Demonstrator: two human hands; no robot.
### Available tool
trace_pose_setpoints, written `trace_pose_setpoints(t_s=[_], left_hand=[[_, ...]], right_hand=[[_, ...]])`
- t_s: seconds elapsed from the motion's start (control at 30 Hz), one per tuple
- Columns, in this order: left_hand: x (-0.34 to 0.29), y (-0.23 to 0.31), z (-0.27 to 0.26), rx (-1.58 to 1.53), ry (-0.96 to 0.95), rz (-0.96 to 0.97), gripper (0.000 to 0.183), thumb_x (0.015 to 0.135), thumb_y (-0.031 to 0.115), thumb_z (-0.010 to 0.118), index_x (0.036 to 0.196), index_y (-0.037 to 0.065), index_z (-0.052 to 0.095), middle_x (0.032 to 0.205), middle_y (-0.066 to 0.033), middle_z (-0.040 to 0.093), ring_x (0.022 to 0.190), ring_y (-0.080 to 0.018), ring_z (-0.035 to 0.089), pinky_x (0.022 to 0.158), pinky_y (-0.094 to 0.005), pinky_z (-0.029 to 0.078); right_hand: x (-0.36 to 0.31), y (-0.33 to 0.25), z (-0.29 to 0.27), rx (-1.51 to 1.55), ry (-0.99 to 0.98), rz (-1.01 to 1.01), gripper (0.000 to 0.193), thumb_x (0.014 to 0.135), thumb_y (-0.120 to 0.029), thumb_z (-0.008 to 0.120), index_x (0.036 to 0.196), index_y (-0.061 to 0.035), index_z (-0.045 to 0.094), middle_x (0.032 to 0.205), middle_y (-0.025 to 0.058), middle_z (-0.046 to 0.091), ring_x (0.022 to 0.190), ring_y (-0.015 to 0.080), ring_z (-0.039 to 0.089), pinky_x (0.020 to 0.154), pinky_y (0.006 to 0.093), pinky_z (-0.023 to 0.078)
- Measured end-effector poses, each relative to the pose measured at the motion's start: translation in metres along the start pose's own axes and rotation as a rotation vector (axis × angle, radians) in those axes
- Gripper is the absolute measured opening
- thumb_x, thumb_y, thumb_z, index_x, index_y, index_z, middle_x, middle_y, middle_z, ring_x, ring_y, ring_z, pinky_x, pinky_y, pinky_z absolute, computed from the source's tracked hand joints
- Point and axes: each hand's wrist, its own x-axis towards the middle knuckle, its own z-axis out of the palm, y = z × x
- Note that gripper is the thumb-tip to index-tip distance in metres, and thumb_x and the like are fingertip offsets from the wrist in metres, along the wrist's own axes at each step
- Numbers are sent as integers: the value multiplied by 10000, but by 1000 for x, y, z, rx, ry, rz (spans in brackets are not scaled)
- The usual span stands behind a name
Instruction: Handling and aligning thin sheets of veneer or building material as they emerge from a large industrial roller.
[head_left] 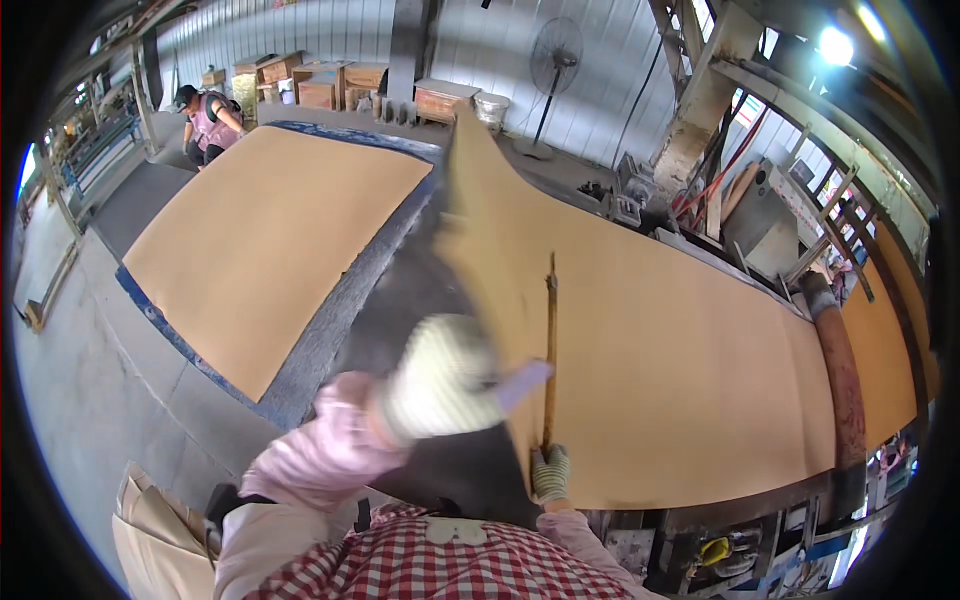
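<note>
My left hand point(440, 378), in a pale striped glove and smeared by motion, is raised over the dark table surface near the cut edge of a wide tan sheet point(680, 370). From its closed fingers sticks a flat purple strip point(526, 384), perhaps a blade or its handle; its tip overlaps the stick in view. My right hand point(551, 474), gloved too, is closed round the near end of a long thin wooden stick point(551, 350), which lies across the tan sheet. The sheet's left edge rises and curls up at its far corner, blurred.
Left of me a second tan sheet point(285, 245) lies on a blue-edged stack. A reddish roller point(838, 370) crosses the sheet's right end. A person point(213, 125) crouches at the far left. Behind stand wooden boxes point(320, 85) and a fan point(556, 60). Folded tan sheets point(160, 530) sit lower left.
</note>
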Motion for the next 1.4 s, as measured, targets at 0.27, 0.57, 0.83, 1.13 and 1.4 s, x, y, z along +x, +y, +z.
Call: trace_pose_setpoints(t_s=[0.27,0.57,0.83,1.13,1.4], left_hand=[[-142,-145,-203,-602,802,-881,446,905,294,437,1220,-21,455,1207,-113,489,1121,-195,440,972,-325,327],[-255,-123,-11,-783,732,-1250,497,823,293,606,1199,7,452,1121,-105,514,1009,-226,491,886,-347,406],[-250,-152,-65,-1015,808,-1197,603,833,480,507,1224,26,446,1203,-140,488,1078,-266,487,906,-406,414],[-293,-102,90,-1329,335,-1688,409,800,311,625,1144,124,506,1075,-40,570,974,-196,533,827,-354,449],[-289,-115,16,-1230,709,-1488,470,779,334,636,1155,86,503,1143,-81,542,1053,-215,511,942,-376,405]], right_hand=[[44,-131,-17,463,-266,-92,274,772,-250,605,811,15,547,792,226,542,733,383,532,646,426,427],[-20,-137,-33,67,-323,-199,356,786,-322,598,840,21,522,809,224,522,765,382,511,683,429,414],[-52,-111,-65,269,-242,128,416,800,-371,603,915,24,538,785,222,572,737,377,557,663,401,441],[-64,-107,-71,592,-205,473,266,826,-203,613,967,8,533,692,74,559,594,135,505,553,287,435],[-61,-84,-74,315,-105,264,283,840,-217,592,985,14,519,733,122,585,631,188,532,599,326,448]])
